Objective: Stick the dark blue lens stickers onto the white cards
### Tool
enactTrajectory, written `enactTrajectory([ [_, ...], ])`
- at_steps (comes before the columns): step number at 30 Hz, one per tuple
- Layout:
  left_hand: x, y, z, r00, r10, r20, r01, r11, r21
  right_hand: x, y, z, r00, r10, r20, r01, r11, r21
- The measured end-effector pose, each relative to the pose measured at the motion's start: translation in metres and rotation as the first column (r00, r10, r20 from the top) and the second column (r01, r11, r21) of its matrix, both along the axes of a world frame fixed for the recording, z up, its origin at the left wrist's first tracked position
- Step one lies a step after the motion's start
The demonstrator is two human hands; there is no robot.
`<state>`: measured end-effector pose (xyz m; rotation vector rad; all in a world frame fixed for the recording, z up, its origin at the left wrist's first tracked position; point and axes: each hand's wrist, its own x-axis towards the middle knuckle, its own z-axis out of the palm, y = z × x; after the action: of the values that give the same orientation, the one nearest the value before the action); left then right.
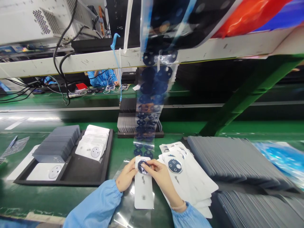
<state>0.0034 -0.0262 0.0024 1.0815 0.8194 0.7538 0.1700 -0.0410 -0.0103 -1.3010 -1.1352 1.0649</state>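
Observation:
A white phone back cover [143, 190] lies lengthwise on the green bench in front of me. My left hand [127, 178] grips its upper left edge, fingers curled. My right hand [159, 175] pinches a dark round sticker [143, 166] with several holes onto the cover's top end. A clear film strip [152, 95] carrying more of these dark round stickers hangs down from the shelf above to just behind the cover. Both arms wear light blue sleeves.
A fanned pile of white covers [190, 177] with one stickered lies right of my hands. Rows of grey covers [237, 161] fill the right. A black tray [78, 167] at left holds grey and white covers. A person in blue sits across the belt [102, 77].

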Motion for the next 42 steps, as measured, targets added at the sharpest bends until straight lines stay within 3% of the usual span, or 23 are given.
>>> enactTrajectory([
  [13,0.002,-0.001,0.002,0.999,0.037,0.007,-0.037,0.999,-0.004,-0.007,-0.006,0.003,0.986,-0.106,0.131,0.089,0.988,0.123],
  [20,0.009,-0.004,0.007,0.993,0.115,-0.009,-0.115,0.993,-0.003,-0.016,-0.010,0.000,0.927,-0.250,0.279,0.170,0.944,0.282],
  [23,0.009,-0.004,0.010,0.984,0.167,-0.058,-0.168,0.986,-0.009,-0.017,-0.009,-0.001,0.907,-0.319,0.276,0.241,0.929,0.280],
  [25,0.009,-0.004,0.012,0.982,0.176,-0.071,-0.177,0.984,-0.008,-0.016,-0.008,0.001,0.938,-0.259,0.231,0.210,0.953,0.216],
  [28,0.011,-0.006,0.011,0.986,0.150,-0.069,-0.151,0.989,-0.002,-0.016,-0.009,0.006,0.988,-0.062,0.142,0.050,0.995,0.089],
  [30,0.013,-0.007,0.008,0.989,0.133,-0.072,-0.134,0.991,-0.008,-0.015,-0.010,0.008,0.991,-0.039,0.126,0.035,0.999,0.038],
  [34,0.015,-0.009,0.004,0.990,0.128,-0.058,-0.130,0.991,-0.027,-0.011,-0.008,0.006,0.989,-0.065,0.133,0.061,0.998,0.035],
  [39,0.012,-0.004,0.004,0.974,0.224,0.029,-0.222,0.974,-0.046,-0.009,-0.010,-0.002,0.991,0.132,-0.011,-0.132,0.991,0.006],
  [41,0.008,0.000,0.004,0.951,0.304,0.060,-0.302,0.952,-0.043,-0.016,-0.017,-0.004,0.984,0.166,0.057,-0.169,0.984,0.053],
  [42,0.006,0.001,0.003,0.938,0.339,0.068,-0.337,0.941,-0.041,-0.021,-0.022,-0.004,0.973,0.151,0.173,-0.170,0.981,0.096],
])
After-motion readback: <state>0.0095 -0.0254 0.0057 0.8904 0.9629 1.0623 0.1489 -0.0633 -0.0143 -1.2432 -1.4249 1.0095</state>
